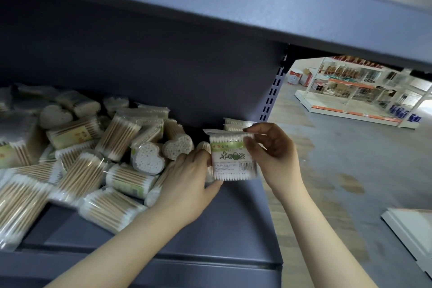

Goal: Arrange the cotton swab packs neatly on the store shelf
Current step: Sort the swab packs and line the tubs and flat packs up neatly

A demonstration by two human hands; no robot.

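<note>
Head view: both hands hold one upright pack at the shelf's right end, right hand pinching its top, left hand gripping its side; let go crooked and it could topple off that edge.

Labelled cotton swab pack upright beside jumbled packs on shelf.

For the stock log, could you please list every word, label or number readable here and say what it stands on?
"木棒棉签", partly covered by a green mark: front label of the cotton swab pack held upright in both hands.
Small red-and-green brand mark above it: too small to read.
Barcode and fine print below: too blurred.
Labels on the heaped packs: unreadable.
</note>
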